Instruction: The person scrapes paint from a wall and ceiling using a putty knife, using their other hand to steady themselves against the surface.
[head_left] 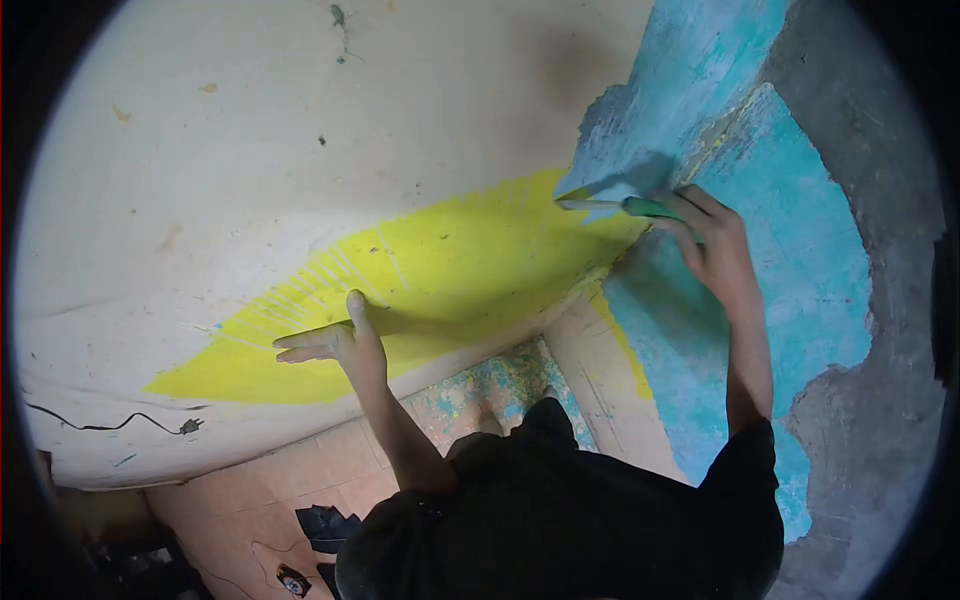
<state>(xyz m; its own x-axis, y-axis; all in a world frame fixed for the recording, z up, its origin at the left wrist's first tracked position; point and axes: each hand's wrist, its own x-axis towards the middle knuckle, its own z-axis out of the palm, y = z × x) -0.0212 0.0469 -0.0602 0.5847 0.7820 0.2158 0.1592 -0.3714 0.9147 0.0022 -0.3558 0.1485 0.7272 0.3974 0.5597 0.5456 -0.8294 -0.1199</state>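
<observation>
My right hand [718, 240] is closed around the green handle of a putty knife [648, 207]. Its flat blade points left, with the tip at the border where the yellow paint [480, 240] meets a bluish scraped patch [605, 140]. My left hand [348, 338] reaches over the yellow area lower on the left, fingers and thumb spread, holding nothing. Thin pale scratch lines run across the yellow near its upper edge.
Blue-green paint [760, 230] with a ragged edge covers the adjoining wall, beside bare grey plaster [870, 120]. Paint flakes [510, 375] litter the floor at the corner. A black cord with a plug [190, 426] is at lower left; dark cloth [327, 528] lies on the tiles.
</observation>
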